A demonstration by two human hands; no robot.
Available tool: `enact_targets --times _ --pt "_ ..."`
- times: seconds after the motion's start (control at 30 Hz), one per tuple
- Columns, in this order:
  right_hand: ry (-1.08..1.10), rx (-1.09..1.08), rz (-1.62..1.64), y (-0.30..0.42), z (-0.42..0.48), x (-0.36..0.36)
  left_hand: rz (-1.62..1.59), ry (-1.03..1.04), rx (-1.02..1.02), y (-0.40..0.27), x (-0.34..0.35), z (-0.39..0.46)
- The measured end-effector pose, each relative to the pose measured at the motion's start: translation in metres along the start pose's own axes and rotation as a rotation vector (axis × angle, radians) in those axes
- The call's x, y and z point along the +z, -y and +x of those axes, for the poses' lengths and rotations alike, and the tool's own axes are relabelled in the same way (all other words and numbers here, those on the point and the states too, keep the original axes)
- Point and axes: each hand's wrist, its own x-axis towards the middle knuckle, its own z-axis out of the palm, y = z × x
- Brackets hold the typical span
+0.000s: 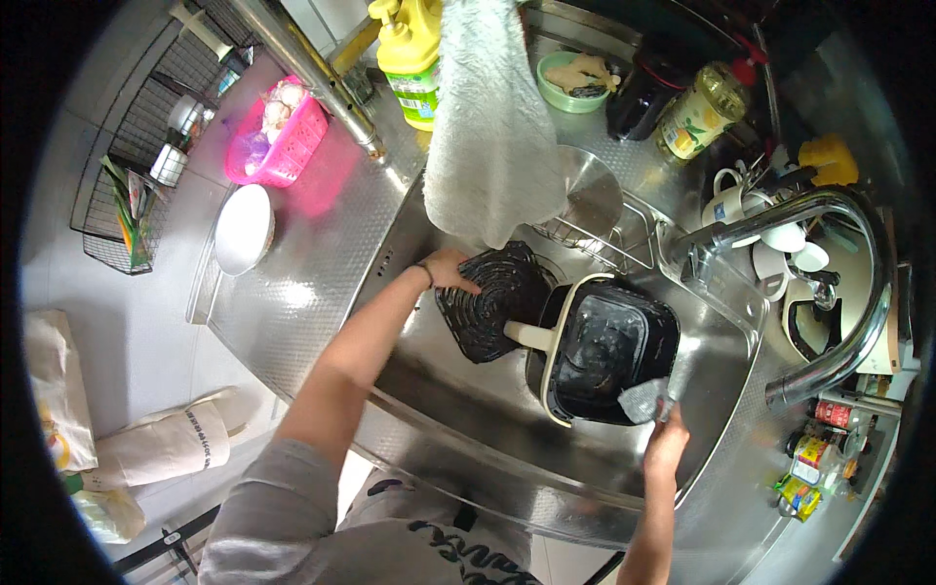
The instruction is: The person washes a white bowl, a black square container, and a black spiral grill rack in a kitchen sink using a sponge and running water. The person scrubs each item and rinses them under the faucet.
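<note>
My left hand (447,269) grips the left edge of a black ridged air fryer plate (497,300), which has pale specks on it. Right of it, a black air fryer basket (607,336) with a cream handle (530,335) sits in the stainless steel sink (468,395). Whitish smears cover the inside of the basket. Between the fingers of my right hand (667,435) is a grey cleaning cloth (643,402), at the basket's near right corner. The fingers under the plate are hidden.
A grey towel (490,124) hangs over the sink's far side, before a wire rack (599,241). The chrome faucet (870,292) arches at the right, near several mugs (724,197). A white bowl (245,230) and a pink basket (292,146) stand on the left counter.
</note>
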Motion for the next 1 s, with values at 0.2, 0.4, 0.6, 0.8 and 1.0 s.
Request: enact_targets --times 0.2,0.4,0.6,0.8,1.0 --pt "0.117 -0.224 0.142 0.068 0.015 0.034 -0.082 -0.264 -0.025 -0.039 -0.031 -0.123" --pt "0.063 -0.24 0.341 0.103 0.015 0.036 -0.845 -0.424 -0.004 -0.091 -0.012 -0.215" --pt "-0.157 -0.366 0.388 0.098 0.012 -0.005 -1.32 -0.164 0.076 -0.151 0.053 -0.185" --pt "-0.268 -0.269 0.288 0.072 0.044 0.017 -1.536 0.183 0.056 -0.191 0.115 -0.116" --pt "-0.426 -0.198 0.36 0.059 0.067 0.06 -1.381 0.045 0.322 -0.213 0.161 -0.089"
